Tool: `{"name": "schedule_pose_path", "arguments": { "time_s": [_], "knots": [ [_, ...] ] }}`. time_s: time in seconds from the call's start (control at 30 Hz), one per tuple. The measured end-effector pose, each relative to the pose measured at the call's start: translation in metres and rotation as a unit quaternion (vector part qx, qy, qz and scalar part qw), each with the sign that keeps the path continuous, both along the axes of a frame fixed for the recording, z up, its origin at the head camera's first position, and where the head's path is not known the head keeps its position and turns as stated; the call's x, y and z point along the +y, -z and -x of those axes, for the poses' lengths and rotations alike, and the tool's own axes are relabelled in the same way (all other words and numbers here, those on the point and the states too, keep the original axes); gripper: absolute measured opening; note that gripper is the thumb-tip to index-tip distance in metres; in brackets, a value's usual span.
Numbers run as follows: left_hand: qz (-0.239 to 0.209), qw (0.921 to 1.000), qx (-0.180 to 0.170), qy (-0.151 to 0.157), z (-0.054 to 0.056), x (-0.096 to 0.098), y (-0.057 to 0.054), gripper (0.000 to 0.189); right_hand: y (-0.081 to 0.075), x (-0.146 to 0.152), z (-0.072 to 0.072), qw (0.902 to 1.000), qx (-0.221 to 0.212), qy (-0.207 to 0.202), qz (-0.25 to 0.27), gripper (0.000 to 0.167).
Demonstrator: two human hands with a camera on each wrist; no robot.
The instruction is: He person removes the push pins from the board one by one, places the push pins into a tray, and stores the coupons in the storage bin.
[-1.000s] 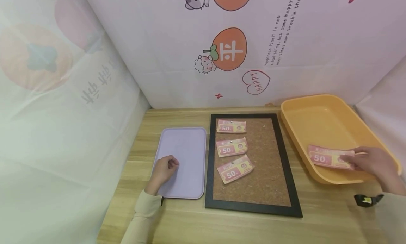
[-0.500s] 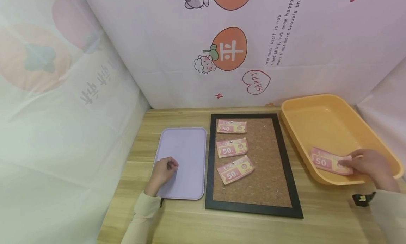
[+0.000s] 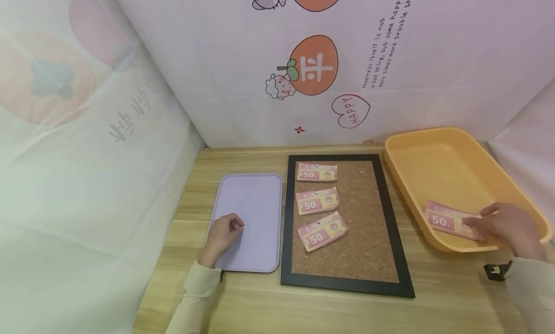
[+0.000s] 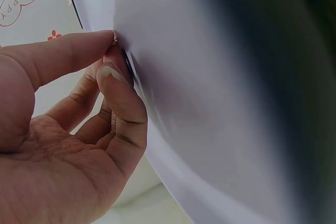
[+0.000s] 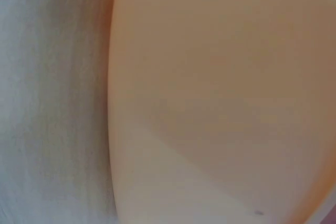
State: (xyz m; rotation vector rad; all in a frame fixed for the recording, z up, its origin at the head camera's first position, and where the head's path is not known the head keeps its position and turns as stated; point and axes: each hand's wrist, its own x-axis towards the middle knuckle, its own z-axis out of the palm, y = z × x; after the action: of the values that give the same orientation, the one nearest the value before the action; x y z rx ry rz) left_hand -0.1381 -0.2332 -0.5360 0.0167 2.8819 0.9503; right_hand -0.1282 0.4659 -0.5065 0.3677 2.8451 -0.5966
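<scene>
My right hand (image 3: 509, 228) reaches into the orange basin (image 3: 453, 170) and pinches the right end of a pink and yellow paper coupon (image 3: 443, 220) marked 50. The coupon lies low inside, close to the basin's left wall. My left hand (image 3: 224, 235) rests over the lilac tray (image 3: 256, 194), its fingers loosely curled. In the left wrist view, the thumb and fingertips (image 4: 119, 85) come together right at the tray's surface, and no held object shows. Seen from the right wrist, the basin wall (image 5: 210, 77) fills most of the picture and hides the hand.
Between tray and basin lies a cork board (image 3: 364, 228) in a black frame. Three similar coupons, a top one (image 3: 316, 172), a middle one (image 3: 317, 201) and a lower one (image 3: 322, 232), are pinned down its left side. Printed cloth (image 3: 243, 83) walls in the wooden table (image 3: 303, 312).
My right hand has lowered slightly with the coupon, which has turned a little and come down toward the basin floor. The left hand stays in place.
</scene>
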Motion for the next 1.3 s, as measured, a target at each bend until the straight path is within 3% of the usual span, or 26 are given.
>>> {"name": "schedule_pose_path", "arguments": {
  "time_s": [0.23,0.43,0.73,0.87,1.07,1.3],
  "knots": [
    [-0.005,1.0000,-0.005,-0.007,-0.003,-0.001,-0.001,0.005,0.004,-0.002,0.001,0.9999,0.007,-0.004,-0.009,0.078],
    [-0.005,1.0000,-0.001,-0.008,-0.004,0.001,-0.002,0.011,-0.006,-0.020,0.003,0.9995,0.032,-0.006,0.006,0.072],
    [0.025,0.9972,0.068,-0.020,-0.006,0.012,-0.006,0.027,-0.026,-0.066,0.005,0.9871,0.150,-0.026,0.050,0.047],
    [-0.010,0.9954,0.095,-0.016,-0.004,0.020,-0.010,0.028,-0.030,-0.085,0.005,0.9781,0.194,-0.034,0.068,0.039],
    [-0.071,0.9937,0.087,0.002,0.001,0.035,-0.017,0.026,-0.034,-0.111,0.006,0.9636,0.248,-0.049,0.087,0.029],
    [-0.099,0.9901,0.090,0.041,0.004,0.058,-0.023,0.020,-0.035,-0.143,0.006,0.9612,0.245,-0.070,0.105,0.027]
  ]
}}
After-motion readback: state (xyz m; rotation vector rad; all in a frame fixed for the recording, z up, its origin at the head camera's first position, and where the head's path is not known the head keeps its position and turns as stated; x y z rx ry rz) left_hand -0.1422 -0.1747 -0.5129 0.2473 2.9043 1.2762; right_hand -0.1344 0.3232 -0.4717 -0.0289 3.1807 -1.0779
